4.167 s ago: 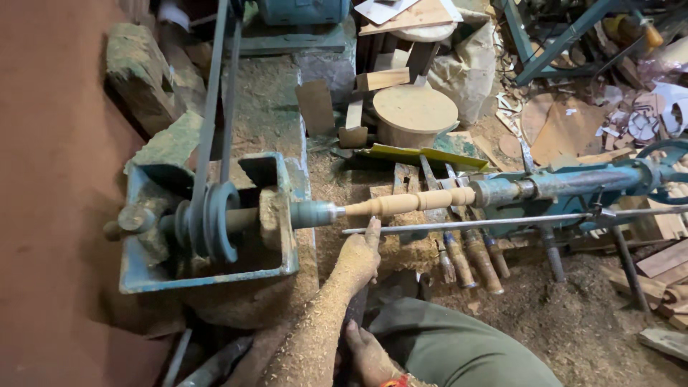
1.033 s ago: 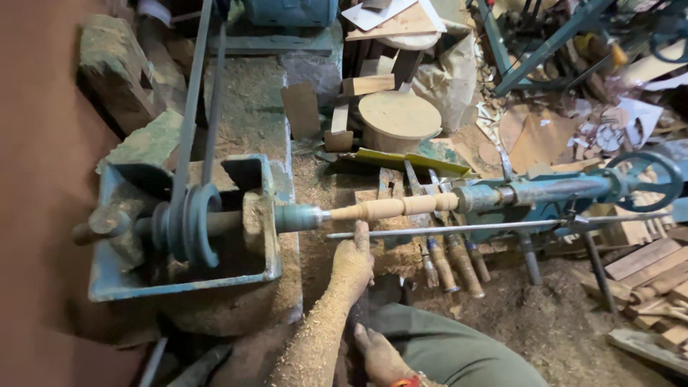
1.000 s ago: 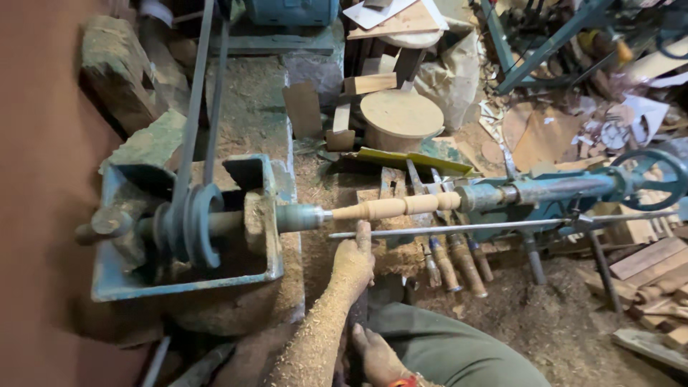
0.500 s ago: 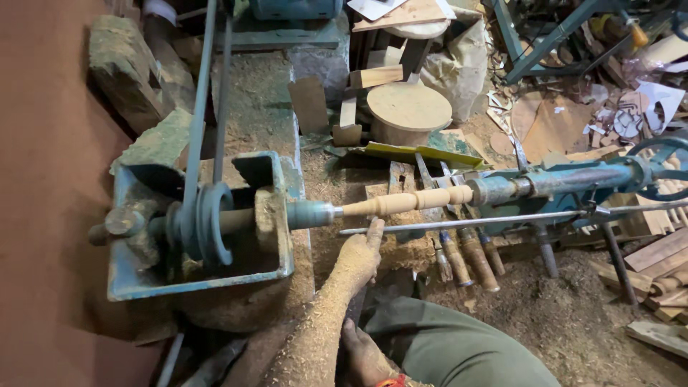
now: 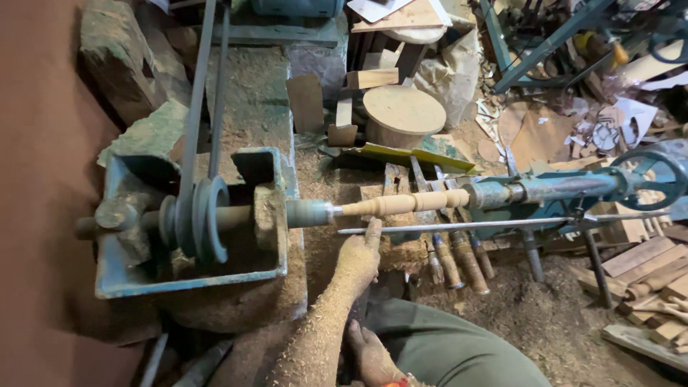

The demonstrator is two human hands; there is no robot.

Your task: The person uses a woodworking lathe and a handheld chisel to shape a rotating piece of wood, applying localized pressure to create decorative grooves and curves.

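We are sitting low at a blue lathe [image 5: 545,188] whose bed is running left to right across a sawdust-covered floor, so the work is lying within easy reach of our arms. At the left, the headstock box [image 5: 143,279] is carrying a belt [image 5: 197,107] that is coming down from above onto a stepped pulley [image 5: 204,221]; we judge this is what is turning the spindle. At the right, the tailstock with its handwheel [image 5: 663,175] is pressing in toward the headstock, and between the two the pale wooden spindle [image 5: 405,204] is being held level, clamped at both ends so it can spin.

Just beneath it a thin steel rod [image 5: 487,225] is running parallel, seemingly placed there as a rest. A round wooden disc [image 5: 403,111] is sitting behind the lathe, and offcuts are lying about at the right.

Wooden-handled chisels [image 5: 459,261] are leaning in a row under the bed, handles toward us, likely parked there to be grabbed quickly.

Our left hand [image 5: 356,259], dusted with shavings, is reaching up with one finger extended to the rod near the spindle's left end, the other fingers loosely curled and grasping nothing. Our right hand [image 5: 369,355] is resting down by our knee; we cannot tell whether its fingers are closed on anything.
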